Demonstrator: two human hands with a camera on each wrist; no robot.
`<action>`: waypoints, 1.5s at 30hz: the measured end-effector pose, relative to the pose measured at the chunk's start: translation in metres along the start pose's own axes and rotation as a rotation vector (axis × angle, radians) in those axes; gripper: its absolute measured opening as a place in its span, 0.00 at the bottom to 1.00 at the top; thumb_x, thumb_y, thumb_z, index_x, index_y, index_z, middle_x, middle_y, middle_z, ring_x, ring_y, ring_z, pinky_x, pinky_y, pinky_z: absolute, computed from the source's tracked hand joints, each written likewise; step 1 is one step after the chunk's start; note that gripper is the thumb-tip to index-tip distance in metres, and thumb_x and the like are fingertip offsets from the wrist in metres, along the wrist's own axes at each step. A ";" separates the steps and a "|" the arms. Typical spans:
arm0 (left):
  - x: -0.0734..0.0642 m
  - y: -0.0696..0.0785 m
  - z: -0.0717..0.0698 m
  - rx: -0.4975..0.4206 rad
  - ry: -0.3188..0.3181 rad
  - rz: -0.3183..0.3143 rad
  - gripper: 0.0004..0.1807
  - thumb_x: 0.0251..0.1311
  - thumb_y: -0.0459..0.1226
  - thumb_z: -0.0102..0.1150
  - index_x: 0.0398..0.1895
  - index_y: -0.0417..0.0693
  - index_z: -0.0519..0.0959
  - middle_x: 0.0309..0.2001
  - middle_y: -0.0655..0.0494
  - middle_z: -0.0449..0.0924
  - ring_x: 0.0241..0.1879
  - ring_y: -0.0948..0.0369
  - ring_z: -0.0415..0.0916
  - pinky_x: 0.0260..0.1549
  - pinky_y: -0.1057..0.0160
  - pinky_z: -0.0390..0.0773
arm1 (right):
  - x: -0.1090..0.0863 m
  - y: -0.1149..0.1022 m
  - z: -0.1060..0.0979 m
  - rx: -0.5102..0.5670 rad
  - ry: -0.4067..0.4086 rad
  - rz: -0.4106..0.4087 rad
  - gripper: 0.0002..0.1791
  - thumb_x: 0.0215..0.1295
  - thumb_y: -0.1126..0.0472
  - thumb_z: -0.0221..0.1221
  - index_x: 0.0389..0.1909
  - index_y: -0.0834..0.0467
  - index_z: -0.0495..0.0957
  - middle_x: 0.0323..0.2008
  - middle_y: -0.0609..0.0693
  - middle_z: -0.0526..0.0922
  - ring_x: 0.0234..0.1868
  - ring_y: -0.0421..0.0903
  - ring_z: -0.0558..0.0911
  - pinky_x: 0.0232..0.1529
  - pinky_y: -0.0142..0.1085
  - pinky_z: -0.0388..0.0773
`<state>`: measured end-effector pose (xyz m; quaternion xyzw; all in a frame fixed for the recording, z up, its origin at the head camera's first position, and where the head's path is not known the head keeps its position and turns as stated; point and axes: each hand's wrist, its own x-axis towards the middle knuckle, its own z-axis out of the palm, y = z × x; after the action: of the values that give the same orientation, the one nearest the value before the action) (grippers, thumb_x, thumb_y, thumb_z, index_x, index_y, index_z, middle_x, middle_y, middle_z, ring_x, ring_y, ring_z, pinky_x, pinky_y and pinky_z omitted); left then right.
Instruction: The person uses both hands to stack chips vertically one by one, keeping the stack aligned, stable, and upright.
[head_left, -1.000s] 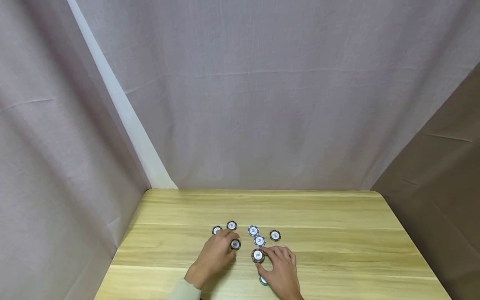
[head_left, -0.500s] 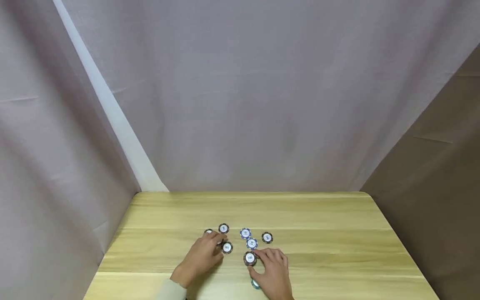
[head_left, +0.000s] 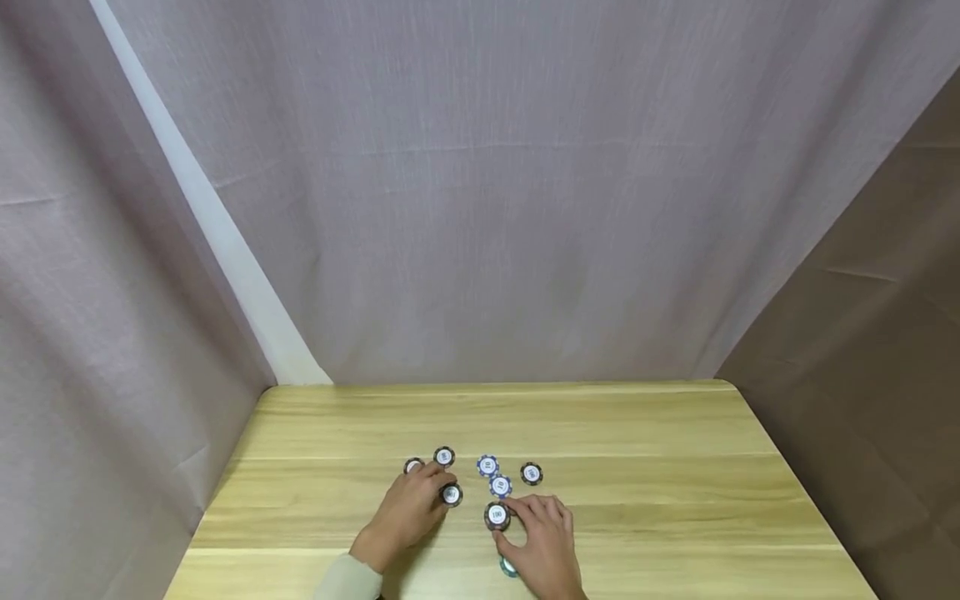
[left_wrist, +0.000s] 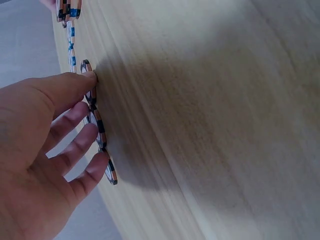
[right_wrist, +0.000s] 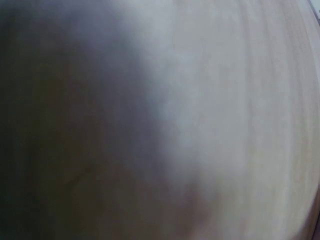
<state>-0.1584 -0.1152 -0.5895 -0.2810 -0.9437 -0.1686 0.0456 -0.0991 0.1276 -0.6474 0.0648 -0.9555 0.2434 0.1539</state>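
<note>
Low in the head view my left hand (head_left: 408,510) bends over black poker chips, thumb and index finger at the edge of a black chip marked 100 (head_left: 452,494). The left wrist view shows the thumb on that chip's rim (left_wrist: 87,66), the other fingertips by two more black chips, one of them (left_wrist: 111,172) at the lower end. My right hand (head_left: 546,546) grips a short stack of chips (head_left: 497,516), a black 100 on top, between thumb and index finger; its side (left_wrist: 68,9) shows in the left wrist view. The right wrist view is dark and blurred.
Two blue chips (head_left: 488,465) marked 10 lie behind the stack, touching each other. Right of them is a black chip (head_left: 532,473); two more black chips (head_left: 444,456) lie beyond the left hand. A green chip (head_left: 508,567) is partly under the right hand. Curtains surround the wooden table (head_left: 637,433).
The head view has shifted, so everything appears further left. The left hand drew back slightly from the near black chip, then came to its edge again. The right hand keeps its hold on the stack.
</note>
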 end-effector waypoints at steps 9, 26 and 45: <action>0.002 0.002 0.001 0.088 -0.009 -0.006 0.15 0.59 0.43 0.76 0.49 0.58 0.87 0.52 0.61 0.84 0.47 0.57 0.79 0.38 0.51 0.84 | 0.000 0.000 -0.002 -0.002 0.014 -0.016 0.24 0.51 0.45 0.76 0.50 0.47 0.88 0.42 0.37 0.82 0.51 0.43 0.76 0.63 0.51 0.63; 0.013 0.009 -0.002 0.432 -0.152 0.239 0.16 0.55 0.46 0.67 0.42 0.48 0.80 0.42 0.56 0.79 0.46 0.59 0.78 0.43 0.58 0.85 | -0.002 0.001 0.002 -0.007 0.021 0.002 0.24 0.51 0.45 0.76 0.50 0.47 0.88 0.41 0.36 0.82 0.51 0.44 0.76 0.62 0.50 0.64; -0.004 0.008 -0.003 0.219 0.052 0.159 0.18 0.51 0.49 0.62 0.42 0.50 0.76 0.39 0.58 0.75 0.39 0.62 0.75 0.39 0.65 0.82 | 0.000 -0.002 -0.002 -0.004 -0.025 0.014 0.25 0.53 0.44 0.75 0.52 0.47 0.87 0.44 0.37 0.82 0.54 0.45 0.76 0.64 0.51 0.62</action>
<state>-0.1507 -0.1116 -0.5853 -0.3436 -0.9298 -0.0678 0.1134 -0.0985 0.1270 -0.6451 0.0606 -0.9582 0.2418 0.1404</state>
